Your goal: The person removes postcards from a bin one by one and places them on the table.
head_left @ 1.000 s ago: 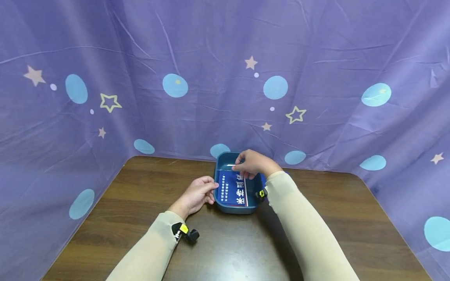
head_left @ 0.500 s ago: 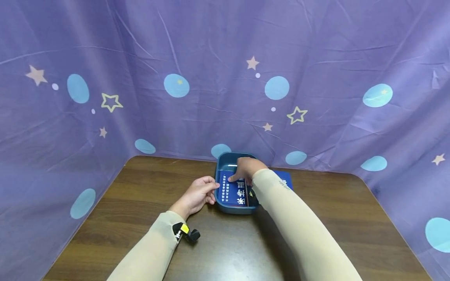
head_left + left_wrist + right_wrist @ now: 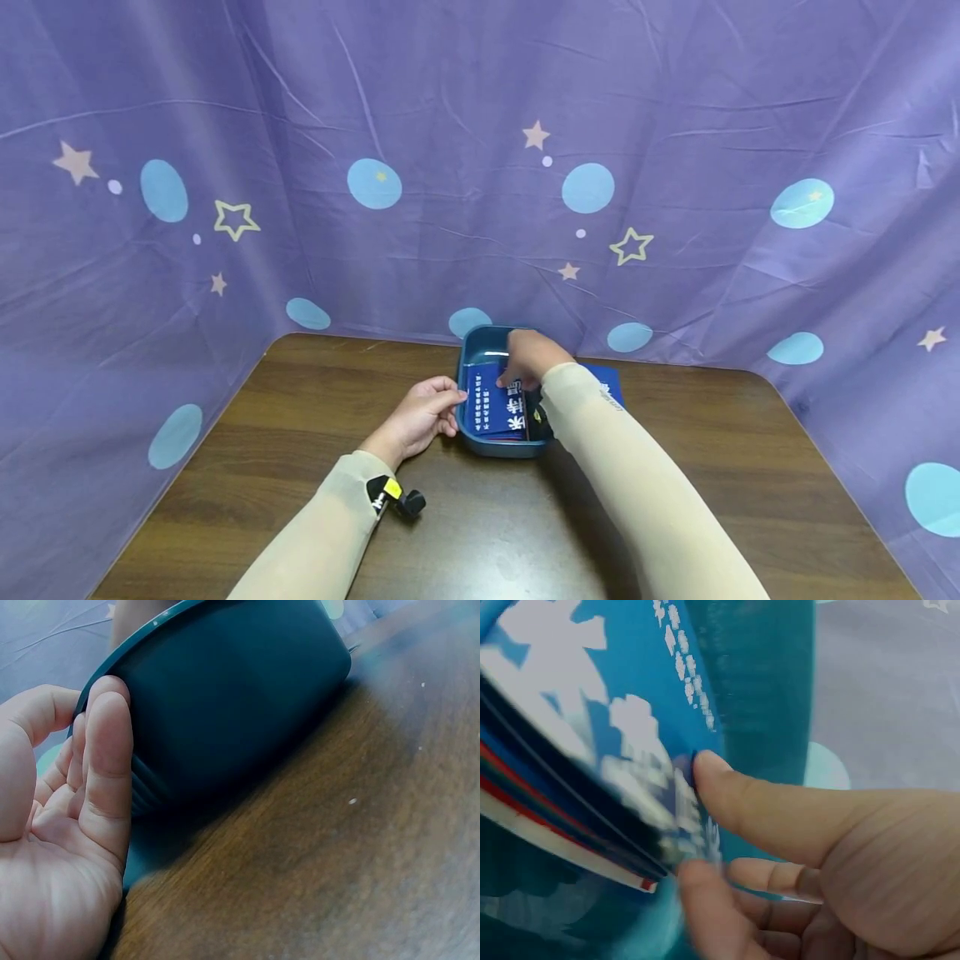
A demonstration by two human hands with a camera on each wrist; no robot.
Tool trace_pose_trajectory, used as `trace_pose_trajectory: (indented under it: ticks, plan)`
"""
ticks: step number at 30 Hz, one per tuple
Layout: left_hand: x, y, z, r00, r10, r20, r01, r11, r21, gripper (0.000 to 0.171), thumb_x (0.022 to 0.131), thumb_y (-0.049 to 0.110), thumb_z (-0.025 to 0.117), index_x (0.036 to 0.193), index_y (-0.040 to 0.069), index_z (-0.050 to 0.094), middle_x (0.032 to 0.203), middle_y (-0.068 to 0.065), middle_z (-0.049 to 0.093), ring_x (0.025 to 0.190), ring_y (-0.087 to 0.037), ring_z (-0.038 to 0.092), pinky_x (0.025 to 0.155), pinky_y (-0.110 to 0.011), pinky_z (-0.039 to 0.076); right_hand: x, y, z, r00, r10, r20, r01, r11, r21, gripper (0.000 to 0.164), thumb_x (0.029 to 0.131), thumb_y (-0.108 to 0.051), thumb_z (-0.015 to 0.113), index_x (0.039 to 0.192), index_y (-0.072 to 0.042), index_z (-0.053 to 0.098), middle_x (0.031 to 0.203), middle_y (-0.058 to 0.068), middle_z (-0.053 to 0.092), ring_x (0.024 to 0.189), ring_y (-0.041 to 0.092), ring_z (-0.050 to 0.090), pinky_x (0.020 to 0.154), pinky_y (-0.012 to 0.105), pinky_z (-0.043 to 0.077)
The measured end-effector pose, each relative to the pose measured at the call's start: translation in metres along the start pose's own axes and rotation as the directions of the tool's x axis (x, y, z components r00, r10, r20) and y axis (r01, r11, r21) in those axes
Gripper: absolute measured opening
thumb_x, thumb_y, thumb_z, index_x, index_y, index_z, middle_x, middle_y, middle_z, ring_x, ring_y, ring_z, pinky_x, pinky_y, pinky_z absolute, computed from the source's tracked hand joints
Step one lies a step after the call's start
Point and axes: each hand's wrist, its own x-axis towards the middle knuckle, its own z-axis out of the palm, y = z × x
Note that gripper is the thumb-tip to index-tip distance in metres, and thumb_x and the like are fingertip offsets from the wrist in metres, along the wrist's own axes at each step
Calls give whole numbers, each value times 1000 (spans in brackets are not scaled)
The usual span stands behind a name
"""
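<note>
A teal-blue plastic bin point(image 3: 498, 450) stands near the back of the wooden table. Inside it lies a stack topped by a blue card point(image 3: 483, 408) with white printed characters. Red and white edges show beneath that card in the right wrist view. My right hand point(image 3: 534, 357) reaches into the bin and pinches the top card, thumb on its printed face, fingers at its edge. Beside the bin's left wall, my left hand point(image 3: 423, 417) holds the rim between thumb and fingers. The left wrist view shows fingers point(image 3: 109, 757) along the bin's outer wall.
Another blue printed sheet point(image 3: 609, 383) lies on the table right of the bin, partly hidden by my right sleeve point(image 3: 600, 417). A purple curtain point(image 3: 465, 167) with stars and dots hangs behind the wooden table point(image 3: 300, 400).
My right hand has moved down from above the bin's far part onto the top card. The card has shifted slightly, baring edges below it. The left hand stays put.
</note>
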Motion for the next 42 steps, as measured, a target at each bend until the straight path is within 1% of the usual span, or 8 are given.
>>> trace_pose_trajectory:
  ticks: [6,11,23,28,33,37,39,42]
  plan:
    - [-1,0,-2,1000,4,7,-4,1000,9,15,101,6,66,88,10,60,64,3,56,48,-10,61,43,-19,56,-5,2,-11,995,-68,-68,78,984,159,69,84,-17,93,142,2,61,98,16,77,73,22,75,69,36,66]
    - [-1,-1,-2,1000,9,1,-9,1000,11,14,101,6,67,89,10,60,64,2,56,48,-10,61,43,-19,56,-7,6,-17,995,-61,-75,82,946,312,68,83,-9,92,142,2,59,96,21,80,72,22,78,73,38,70]
    - [-1,-1,-3,1000,9,5,-9,1000,1,12,100,6,67,91,9,60,64,2,56,48,-10,61,43,-19,56,-20,19,-26,988,-60,-140,108,922,373,79,84,-17,93,151,-4,52,96,15,79,75,23,78,85,47,68]
    - [0,-1,-4,1000,7,7,-7,1000,-3,12,99,6,67,90,9,60,64,2,56,48,-10,62,43,-19,56,-19,29,-25,985,-111,-128,157,887,435,70,89,-14,88,149,-1,55,94,15,77,74,22,76,81,46,69]
    - [0,-1,-3,1000,2,0,-2,1000,-8,12,100,5,66,90,9,60,64,2,56,48,-11,62,43,-19,56,-25,44,-25,982,-93,-165,168,827,537,70,94,-13,82,153,6,49,93,8,71,93,23,77,91,50,67]
    - [0,0,-1,1000,8,2,-8,1000,-4,13,100,4,66,90,9,60,64,2,56,47,-10,62,43,-19,56,-35,63,-29,971,-71,-230,208,728,653,28,99,-12,77,108,5,57,75,-3,46,84,17,67,81,42,64]
    - [0,0,-1,1000,12,6,-12,1000,-8,13,100,3,65,90,9,60,63,2,56,47,-10,62,42,-19,56,-41,75,-32,960,-67,-273,244,679,693,37,101,-12,75,85,-5,42,70,-5,35,75,16,58,72,36,60]
    - [-1,0,0,1000,15,11,-15,1000,-12,12,100,2,65,91,9,60,63,2,57,47,-9,62,42,-18,56,-49,95,-35,943,-51,-328,285,630,722,46,103,-13,71,78,-12,33,63,-8,32,64,14,47,63,28,53]
